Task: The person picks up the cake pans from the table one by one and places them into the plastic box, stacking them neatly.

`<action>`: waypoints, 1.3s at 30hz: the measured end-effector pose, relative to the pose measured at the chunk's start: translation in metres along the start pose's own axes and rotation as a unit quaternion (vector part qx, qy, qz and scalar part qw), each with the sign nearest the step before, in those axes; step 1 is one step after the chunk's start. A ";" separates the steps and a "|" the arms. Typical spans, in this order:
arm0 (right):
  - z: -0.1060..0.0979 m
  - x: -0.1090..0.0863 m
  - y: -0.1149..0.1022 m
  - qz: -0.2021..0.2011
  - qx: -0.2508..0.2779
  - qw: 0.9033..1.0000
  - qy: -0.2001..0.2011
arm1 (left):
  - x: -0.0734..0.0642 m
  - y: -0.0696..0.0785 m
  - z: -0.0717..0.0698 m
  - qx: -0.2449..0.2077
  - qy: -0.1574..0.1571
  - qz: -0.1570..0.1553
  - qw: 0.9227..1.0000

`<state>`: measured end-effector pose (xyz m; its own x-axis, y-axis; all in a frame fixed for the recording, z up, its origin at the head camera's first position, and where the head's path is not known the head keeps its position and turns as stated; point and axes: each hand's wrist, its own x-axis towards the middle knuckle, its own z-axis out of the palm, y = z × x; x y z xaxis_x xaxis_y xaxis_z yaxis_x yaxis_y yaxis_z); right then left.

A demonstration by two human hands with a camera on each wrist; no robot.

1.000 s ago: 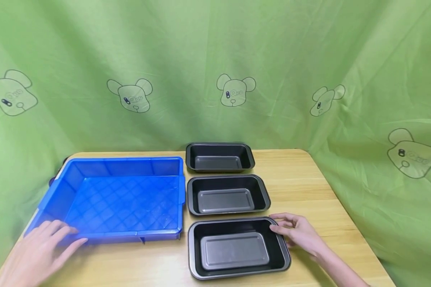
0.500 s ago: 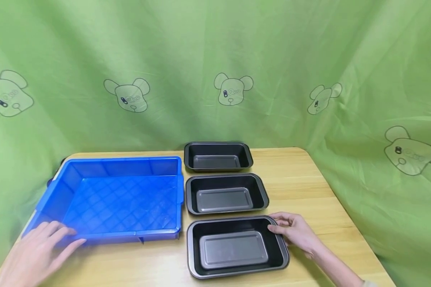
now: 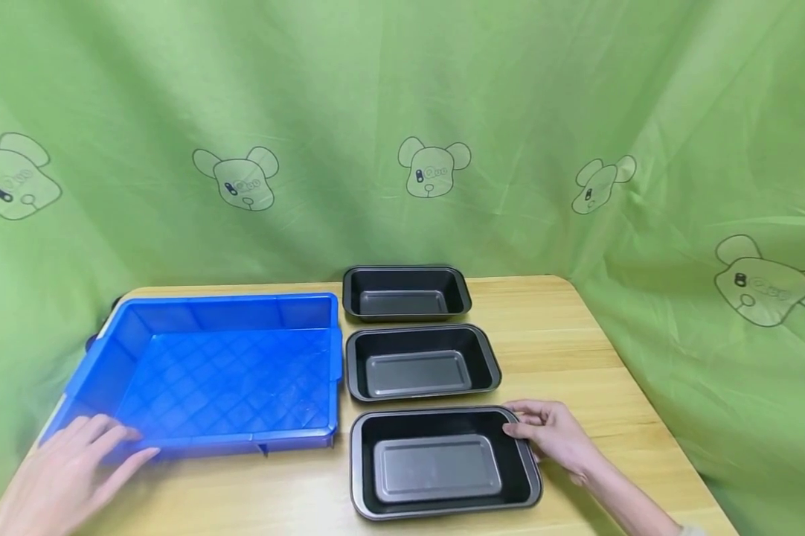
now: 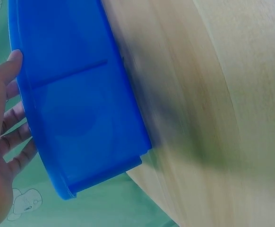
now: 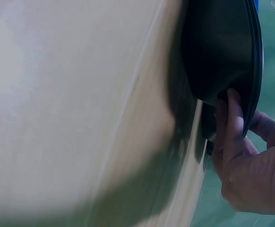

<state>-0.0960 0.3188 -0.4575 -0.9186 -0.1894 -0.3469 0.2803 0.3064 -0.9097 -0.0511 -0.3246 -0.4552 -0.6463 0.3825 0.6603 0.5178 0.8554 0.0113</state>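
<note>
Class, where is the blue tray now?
In the head view, the blue plastic tray, its near rim gripped by the left hand, lies on the left of the table, beside the middle black loaf pan.

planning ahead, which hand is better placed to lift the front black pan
Probably the right hand: it grips the front black pan by its right end; the left hand holds the blue tray.
</note>
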 end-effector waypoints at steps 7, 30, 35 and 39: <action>-0.004 -0.007 0.003 -0.008 -0.015 1.000 0.007 | 0.001 0.001 0.000 0.004 0.002 0.001 1.000; -0.003 -0.022 -0.026 -0.010 -0.017 0.999 0.042 | 0.003 -0.002 -0.001 -0.009 -0.002 0.002 1.000; 0.000 -0.021 -0.038 -0.015 -0.001 0.999 0.033 | 0.001 0.000 -0.001 -0.007 -0.004 -0.007 1.000; 0.003 -0.020 -0.049 -0.024 -0.004 0.999 0.033 | 0.001 0.002 -0.002 -0.003 -0.007 -0.013 1.000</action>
<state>-0.0908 0.3045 -0.4063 -0.9475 -0.1415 -0.2867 0.2338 0.3050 -0.9232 -0.0497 -0.3237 -0.4536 -0.6670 0.3650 0.6496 0.5047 0.8627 0.0335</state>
